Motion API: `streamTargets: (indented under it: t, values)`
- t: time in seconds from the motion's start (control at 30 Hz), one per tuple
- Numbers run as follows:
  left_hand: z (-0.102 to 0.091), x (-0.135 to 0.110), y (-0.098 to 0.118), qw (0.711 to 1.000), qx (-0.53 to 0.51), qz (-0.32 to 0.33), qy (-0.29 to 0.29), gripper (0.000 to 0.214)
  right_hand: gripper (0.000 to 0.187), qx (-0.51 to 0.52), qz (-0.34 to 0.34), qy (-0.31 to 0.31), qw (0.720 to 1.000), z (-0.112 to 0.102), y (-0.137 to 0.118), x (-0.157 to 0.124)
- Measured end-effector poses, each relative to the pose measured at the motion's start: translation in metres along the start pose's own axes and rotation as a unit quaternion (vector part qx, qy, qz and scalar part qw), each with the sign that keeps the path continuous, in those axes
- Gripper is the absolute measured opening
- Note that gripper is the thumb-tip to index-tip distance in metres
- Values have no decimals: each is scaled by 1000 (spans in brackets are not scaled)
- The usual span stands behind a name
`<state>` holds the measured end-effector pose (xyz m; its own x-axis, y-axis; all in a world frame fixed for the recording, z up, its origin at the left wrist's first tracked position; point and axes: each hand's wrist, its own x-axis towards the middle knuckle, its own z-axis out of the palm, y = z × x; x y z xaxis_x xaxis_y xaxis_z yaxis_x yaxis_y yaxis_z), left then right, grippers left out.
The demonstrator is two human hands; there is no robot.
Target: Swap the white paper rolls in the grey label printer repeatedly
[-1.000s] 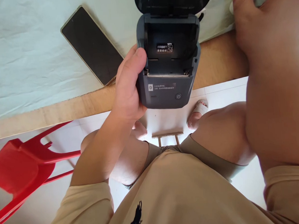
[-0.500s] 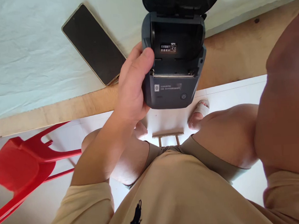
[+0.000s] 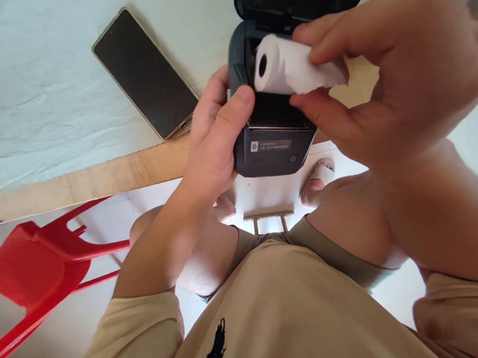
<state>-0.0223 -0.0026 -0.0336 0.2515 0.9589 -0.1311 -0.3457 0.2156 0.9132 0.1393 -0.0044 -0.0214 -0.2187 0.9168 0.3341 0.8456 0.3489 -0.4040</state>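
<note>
A dark label printer (image 3: 276,158) with its black lid (image 3: 293,0) swung up is in my left hand (image 3: 215,132). The thumb of that hand lies over the printer's left edge and the fingers wrap round its side. My right hand (image 3: 394,67) pinches a white paper roll (image 3: 286,65) between thumb and fingers. The roll lies tilted over the printer's open compartment, its left end with the dark core hole reaching in. Whether it touches the compartment floor, I cannot tell.
A smartphone (image 3: 145,74) with a dark screen lies on the pale-covered table (image 3: 36,105), left of the printer. The table's wooden edge (image 3: 141,163) runs below it. On the floor at the left stands a red plastic chair (image 3: 29,267).
My right hand has come in from the right with the white paper roll, now over the compartment, which was bare before. My left hand still holds the printer, almost unmoved.
</note>
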Motion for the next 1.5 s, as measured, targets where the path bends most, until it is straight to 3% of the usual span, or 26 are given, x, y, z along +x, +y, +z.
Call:
streamTargets:
  t: [0.13,0.4,0.63,0.73,0.87,1.07,1.23,1.4,1.5]
  values:
    - [1,-1,0,1000,-7,6,7,18,23,-95,-45,28,994,-1,-7,-1]
    - [-2,-1,1,1000,-1,-4,-4,17,21,-42,-98,55,993,-2,-13,0]
    - [-7,0,-1,999,29,13,-8,20,25,18,-187,22,982,6,-10,-4]
    - [-11,1,-2,998,49,19,-28,29,23,28,-175,15,984,5,-10,-4]
    - [-12,1,-1,995,75,44,-39,35,30,-38,-114,6,993,4,-12,-4]
    - [-18,5,-7,995,44,54,-65,46,48,-89,-143,-12,986,4,-14,-6]
    - [-26,9,-13,986,72,83,-125,57,51,-50,-99,13,994,-1,-11,-6]
    - [-22,9,-13,982,68,101,-145,67,62,-102,-99,-23,990,-2,-10,-3]
    - [-21,9,-14,984,59,105,-131,63,63,14,-74,-34,997,-1,-8,-3]
